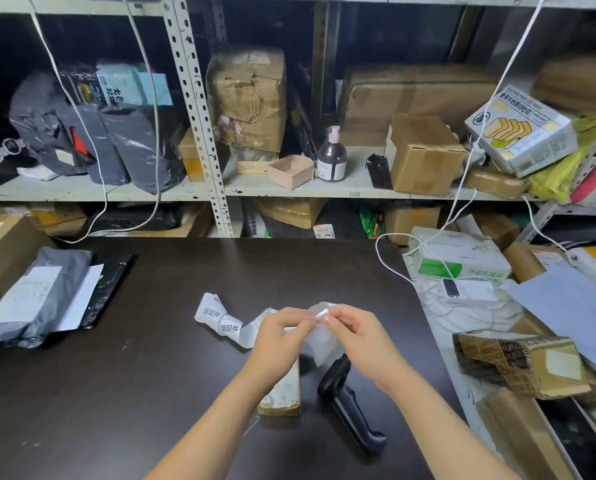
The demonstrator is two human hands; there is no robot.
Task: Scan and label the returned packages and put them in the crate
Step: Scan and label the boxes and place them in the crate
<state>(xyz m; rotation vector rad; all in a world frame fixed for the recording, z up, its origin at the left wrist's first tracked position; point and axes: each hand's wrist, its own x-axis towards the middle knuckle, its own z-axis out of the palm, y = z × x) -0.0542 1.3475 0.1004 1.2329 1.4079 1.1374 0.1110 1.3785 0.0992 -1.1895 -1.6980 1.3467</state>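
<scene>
Pinching labels (220, 317): left hand (278, 336), right hand (356, 336)

white label strip (220, 317) with black print, black scanner (348, 407), dark brown table (116, 393), grey mailer (36, 296).

The foreground is a dark brown tabletop (99, 393). Directly behind it stands a light grey metal shelving unit (81, 194). One perforated upright (199, 116) rises at centre-left, and a second perforated upright (592, 157) leans in at the right edge. The middle shelf board (341, 190) runs the full width, and an upper shelf beam (81, 15) crosses the top. A white side surface (442, 344) adjoins the tabletop on the right. White cables (506, 64) hang from above across the shelf bays. The bay interiors are dark. A soft reflection lies on the tabletop's rear centre.
</scene>
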